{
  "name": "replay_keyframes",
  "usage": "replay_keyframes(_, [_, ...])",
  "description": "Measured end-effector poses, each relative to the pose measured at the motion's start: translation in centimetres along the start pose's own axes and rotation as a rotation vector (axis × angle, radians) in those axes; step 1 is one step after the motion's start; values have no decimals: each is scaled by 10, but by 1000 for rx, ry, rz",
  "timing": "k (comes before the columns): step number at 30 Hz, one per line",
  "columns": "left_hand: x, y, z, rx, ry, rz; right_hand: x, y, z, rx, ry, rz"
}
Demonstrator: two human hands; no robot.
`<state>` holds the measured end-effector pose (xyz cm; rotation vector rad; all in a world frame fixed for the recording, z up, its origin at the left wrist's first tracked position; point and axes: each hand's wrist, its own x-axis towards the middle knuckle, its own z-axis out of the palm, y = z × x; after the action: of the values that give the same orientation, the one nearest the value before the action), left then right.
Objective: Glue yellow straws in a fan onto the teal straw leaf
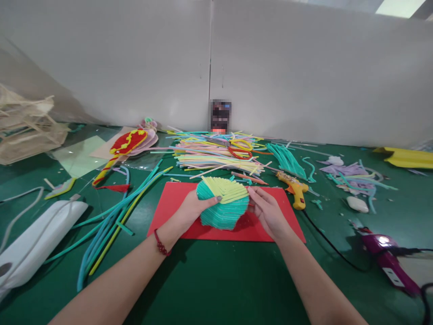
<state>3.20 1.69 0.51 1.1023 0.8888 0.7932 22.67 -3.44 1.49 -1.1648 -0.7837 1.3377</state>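
A round disc (223,215) covered in teal fuzzy strips, with yellow strips laid in a V pattern over its upper part, is held above a red sheet (165,216). My left hand (192,208) grips the disc's left side, its thumb lying on the front near the yellow strips. At the right edge, my right hand (265,210) pinches the disc's rim by the ends of the yellow strips. The fingers behind the disc are hidden.
Colourful pipe cleaners (216,158) lie behind the sheet with scissors (241,151) on them. A yellow glue gun (297,194) and purple glue gun (389,262) sit right. Left are a red-yellow fan shape (128,142), long strips (111,216) and a white power strip (43,243).
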Motion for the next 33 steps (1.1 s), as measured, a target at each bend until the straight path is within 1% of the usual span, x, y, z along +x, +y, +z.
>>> replay_keyframes(4, [0, -1, -1, 15, -3, -2, 0, 1, -1, 25, -9, 7])
replay_keyframes(10, [1, -3, -1, 10, -12, 3, 2, 3, -1, 58, -8, 61])
replay_keyframes(15, [1, -5, -2, -18, -20, 11, 5, 8, -3, 123, -45, 113])
replay_keyframes(21, [1, -4, -2, -23, -30, 15, 6, 12, -6, 113, -67, 131])
replay_keyframes(28, [2, -4, -2, -25, -16, 12, 5, 12, -5, 238, -114, 178])
replay_keyframes(33, [2, -3, -2, -31, -16, -6, 7, 14, -6, 215, -125, 198])
